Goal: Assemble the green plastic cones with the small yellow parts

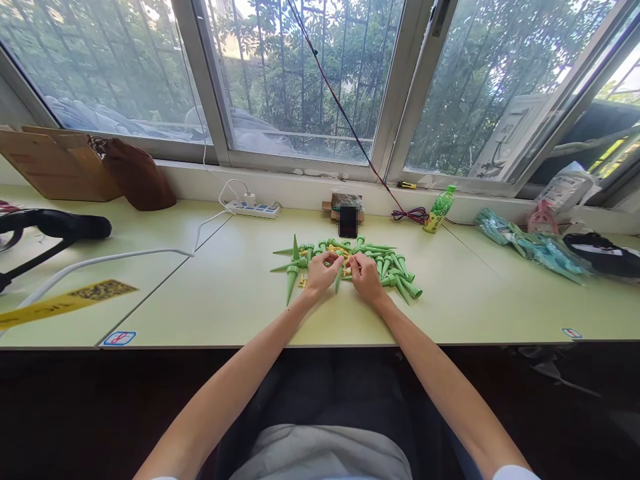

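Observation:
My left hand (323, 272) is closed in a pinch on a green plastic watering spike (339, 281), whose tip points down toward the table. Close beside it on the right, my right hand (365, 273) has its fingers pinched together; what sits between them is too small and hidden to name. Several more green spikes (400, 267) lie heaped around and to the right of my right hand. Other green spikes (292, 277) are to the left of my left hand, one standing point up. Small yellow plastic pieces (340, 251) lie behind and between my hands.
Behind the heap stands a dark phone-like screen (348, 223) against a small box. A power strip (254, 209), a green bottle (440, 209) and a cable coil (410, 215) line the window side. Bluish plastic packets (535, 247) lie right; a black-framed object (55, 227) lies left.

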`<state>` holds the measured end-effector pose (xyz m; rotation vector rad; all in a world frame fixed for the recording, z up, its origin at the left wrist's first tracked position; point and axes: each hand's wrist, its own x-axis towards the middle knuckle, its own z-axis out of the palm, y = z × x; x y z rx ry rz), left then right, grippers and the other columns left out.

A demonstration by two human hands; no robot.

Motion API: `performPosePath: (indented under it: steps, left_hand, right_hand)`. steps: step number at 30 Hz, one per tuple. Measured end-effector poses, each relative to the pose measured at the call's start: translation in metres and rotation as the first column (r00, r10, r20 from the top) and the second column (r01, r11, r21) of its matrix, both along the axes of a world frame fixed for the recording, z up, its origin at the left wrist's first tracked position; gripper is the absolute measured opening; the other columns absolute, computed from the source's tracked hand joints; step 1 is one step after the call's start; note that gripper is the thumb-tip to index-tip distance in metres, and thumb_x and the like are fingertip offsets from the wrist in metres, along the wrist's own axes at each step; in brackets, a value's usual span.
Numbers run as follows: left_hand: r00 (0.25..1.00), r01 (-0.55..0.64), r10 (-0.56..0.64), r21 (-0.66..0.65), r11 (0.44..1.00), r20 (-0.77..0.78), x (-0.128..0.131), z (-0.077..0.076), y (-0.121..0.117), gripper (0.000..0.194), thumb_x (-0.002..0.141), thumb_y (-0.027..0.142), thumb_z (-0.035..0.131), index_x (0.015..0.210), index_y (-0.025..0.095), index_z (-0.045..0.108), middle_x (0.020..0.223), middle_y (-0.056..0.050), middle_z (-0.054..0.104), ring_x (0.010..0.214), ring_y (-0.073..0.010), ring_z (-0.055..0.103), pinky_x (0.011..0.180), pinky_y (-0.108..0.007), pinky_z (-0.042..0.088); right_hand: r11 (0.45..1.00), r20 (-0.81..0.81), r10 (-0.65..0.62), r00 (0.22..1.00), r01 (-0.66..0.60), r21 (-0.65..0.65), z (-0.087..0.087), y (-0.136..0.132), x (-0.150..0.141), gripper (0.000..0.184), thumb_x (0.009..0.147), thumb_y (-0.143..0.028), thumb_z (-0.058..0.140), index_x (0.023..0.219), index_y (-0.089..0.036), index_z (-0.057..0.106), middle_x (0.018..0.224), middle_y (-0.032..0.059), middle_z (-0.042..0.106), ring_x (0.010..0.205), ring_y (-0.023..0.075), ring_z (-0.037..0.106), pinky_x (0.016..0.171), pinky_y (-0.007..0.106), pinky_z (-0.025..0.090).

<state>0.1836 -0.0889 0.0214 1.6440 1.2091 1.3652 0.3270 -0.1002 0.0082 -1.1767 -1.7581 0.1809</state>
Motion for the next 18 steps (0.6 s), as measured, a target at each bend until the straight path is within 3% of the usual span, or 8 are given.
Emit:
performPosePath:
  steps: [4, 8, 12, 18]
  left_hand:
    - [0.999, 0.016, -0.014, -0.028, 0.999, 0.053, -0.0001, 0.0000, 0.0003, 0.026, 0.078, 0.042, 0.065, 0.077, 0.017, 0.070, 0.069, -0.004, 0.067, 0.065, -0.0151, 0.060, 0.060, -0.026, 0.047]
    - [0.997, 0.025, -0.022, -0.037, 0.999, 0.079, -0.0004, 0.0005, -0.0001, 0.028, 0.078, 0.045, 0.066, 0.077, 0.017, 0.069, 0.068, -0.004, 0.066, 0.063, -0.0146, 0.060, 0.057, -0.026, 0.047]
    - [0.997, 0.043, -0.040, -0.040, 0.998, 0.067, -0.0003, 0.0004, -0.0006, 0.030, 0.077, 0.047, 0.067, 0.077, 0.017, 0.070, 0.067, -0.004, 0.066, 0.062, -0.0144, 0.060, 0.057, -0.026, 0.047]
    - [0.997, 0.064, -0.062, -0.047, 0.997, 0.052, 0.0000, 0.0006, -0.0021, 0.036, 0.073, 0.054, 0.071, 0.073, 0.018, 0.070, 0.060, -0.002, 0.062, 0.058, -0.0136, 0.058, 0.057, -0.025, 0.046]
  right_hand:
    - [0.999, -0.052, 0.049, 0.997, -0.050, -0.014, -0.0010, 0.0000, -0.0011, 0.025, 0.098, -0.031, 0.038, 0.087, -0.019, 0.057, 0.081, 0.0062, 0.063, 0.072, 0.0185, 0.057, 0.068, 0.031, 0.046]
    - [0.987, -0.138, 0.118, 0.983, -0.131, -0.090, -0.0018, -0.0024, -0.0023, 0.024, 0.096, -0.036, 0.047, 0.111, -0.019, 0.054, 0.087, 0.0054, 0.065, 0.060, 0.0157, 0.057, 0.058, 0.029, 0.045]
    - [0.984, -0.144, 0.144, 0.979, -0.157, -0.081, -0.0001, -0.0049, -0.0030, 0.026, 0.093, -0.039, 0.054, 0.110, -0.019, 0.054, 0.090, 0.0051, 0.065, 0.055, 0.0135, 0.056, 0.053, 0.027, 0.044]
    - [0.994, -0.119, 0.100, 0.988, -0.104, -0.026, 0.0015, -0.0046, -0.0020, 0.014, 0.091, -0.031, 0.053, 0.097, -0.020, 0.059, 0.091, 0.0054, 0.066, 0.062, 0.0144, 0.056, 0.057, 0.028, 0.046]
